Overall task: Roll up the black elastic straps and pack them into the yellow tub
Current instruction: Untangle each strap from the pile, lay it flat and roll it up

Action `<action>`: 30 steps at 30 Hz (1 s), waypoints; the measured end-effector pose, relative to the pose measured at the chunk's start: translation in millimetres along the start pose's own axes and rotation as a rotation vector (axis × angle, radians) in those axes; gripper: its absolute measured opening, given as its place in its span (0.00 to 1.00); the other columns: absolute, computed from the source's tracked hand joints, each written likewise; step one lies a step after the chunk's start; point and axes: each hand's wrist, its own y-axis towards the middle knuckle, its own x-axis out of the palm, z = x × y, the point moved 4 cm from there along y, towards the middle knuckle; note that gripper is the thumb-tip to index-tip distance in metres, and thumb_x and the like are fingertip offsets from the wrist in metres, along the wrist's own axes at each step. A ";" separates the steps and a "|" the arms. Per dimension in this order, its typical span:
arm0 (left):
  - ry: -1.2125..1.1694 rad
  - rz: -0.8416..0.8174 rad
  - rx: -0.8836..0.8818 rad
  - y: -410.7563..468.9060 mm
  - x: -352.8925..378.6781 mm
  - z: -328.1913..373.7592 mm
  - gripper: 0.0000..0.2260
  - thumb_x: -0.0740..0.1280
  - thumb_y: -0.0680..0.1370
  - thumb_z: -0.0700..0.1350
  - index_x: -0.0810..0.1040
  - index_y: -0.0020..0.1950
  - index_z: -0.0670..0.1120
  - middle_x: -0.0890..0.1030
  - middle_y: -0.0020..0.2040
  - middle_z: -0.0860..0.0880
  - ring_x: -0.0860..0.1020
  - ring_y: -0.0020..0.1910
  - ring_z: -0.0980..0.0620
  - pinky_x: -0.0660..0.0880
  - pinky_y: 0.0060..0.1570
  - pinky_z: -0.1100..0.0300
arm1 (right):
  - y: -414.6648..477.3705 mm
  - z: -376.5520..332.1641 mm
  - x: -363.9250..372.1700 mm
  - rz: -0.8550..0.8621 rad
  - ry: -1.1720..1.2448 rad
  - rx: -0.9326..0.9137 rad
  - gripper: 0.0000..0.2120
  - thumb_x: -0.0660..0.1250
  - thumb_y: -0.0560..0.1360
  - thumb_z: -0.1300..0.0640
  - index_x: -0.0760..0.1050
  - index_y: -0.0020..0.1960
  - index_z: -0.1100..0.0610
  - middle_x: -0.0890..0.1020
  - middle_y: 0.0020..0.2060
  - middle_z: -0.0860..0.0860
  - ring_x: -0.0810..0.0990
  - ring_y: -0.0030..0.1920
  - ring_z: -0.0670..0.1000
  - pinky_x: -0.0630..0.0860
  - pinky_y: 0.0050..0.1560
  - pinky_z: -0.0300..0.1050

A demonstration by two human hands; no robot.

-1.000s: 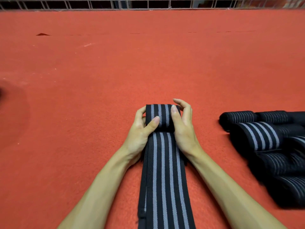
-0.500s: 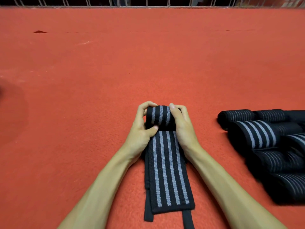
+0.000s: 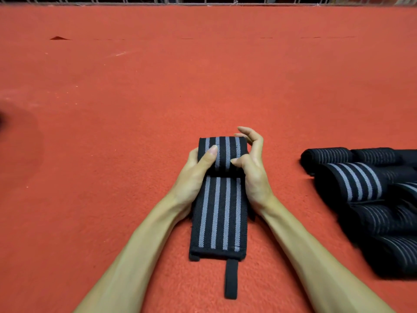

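Left hand (image 3: 191, 175) gripping the rolled end of a black elastic strap (image 3: 217, 213), thumb across its top, right hand (image 3: 253, 172) clasping the roll's other side, thumb tucked on it, fingers lifted, unrolled tail flat on red carpet (image 3: 112, 109) between the forearms, rolled straps (image 3: 361, 188) piled to the right.

Red carpet (image 3: 203, 75) covered the whole surface, white metal railing (image 3: 135, 0) ran along its far edge, small dark triangular mark (image 3: 59, 38) lay far left, pale scuff (image 3: 119, 54) sat near it.
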 end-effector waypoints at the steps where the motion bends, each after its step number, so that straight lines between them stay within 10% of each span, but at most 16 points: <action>1: -0.010 -0.014 0.004 1.6 -1.1 -1.3 0.30 0.67 0.73 0.57 0.68 0.68 0.41 0.80 0.60 0.42 0.81 0.53 0.50 0.77 0.55 0.54 | 0.0 1.9 -0.5 -0.009 -0.018 0.006 0.28 0.61 0.63 0.49 0.65 0.64 0.45 0.67 0.63 0.58 0.68 0.64 0.62 0.66 0.68 0.62; 10: -0.036 -0.090 0.144 4.8 -8.9 5.8 0.29 0.68 0.74 0.42 0.63 0.74 0.47 0.78 0.58 0.44 0.79 0.55 0.50 0.76 0.54 0.58 | 3.9 8.9 5.5 -0.002 -0.068 0.134 0.27 0.59 0.69 0.25 0.68 0.60 0.40 0.72 0.65 0.55 0.71 0.68 0.54 0.66 0.70 0.59; 18: 0.100 -0.042 0.288 2.1 -11.3 14.4 0.28 0.66 0.70 0.33 0.74 0.60 0.63 0.68 0.66 0.38 0.77 0.46 0.46 0.76 0.51 0.49 | 5.6 6.3 -2.4 -0.003 -0.023 0.185 0.20 0.60 0.73 0.35 0.72 0.54 0.48 0.79 0.46 0.42 0.78 0.48 0.41 0.74 0.57 0.45; 23: -0.080 -0.192 0.186 -3.2 -5.4 13.6 0.27 0.61 0.67 0.33 0.73 0.62 0.53 0.74 0.55 0.47 0.78 0.40 0.57 0.75 0.37 0.65 | 6.1 8.6 -5.2 0.003 0.200 0.253 0.11 0.65 0.69 0.49 0.72 0.50 0.49 0.78 0.43 0.48 0.76 0.43 0.47 0.72 0.49 0.50; 30: -0.135 -0.001 0.012 1.8 -4.6 2.9 0.26 0.68 0.74 0.57 0.67 0.68 0.48 0.80 0.51 0.52 0.80 0.49 0.57 0.76 0.52 0.59 | -1.1 3.6 4.2 -0.140 0.259 0.228 0.16 0.62 0.64 0.60 0.70 0.49 0.45 0.73 0.55 0.52 0.72 0.48 0.51 0.70 0.44 0.46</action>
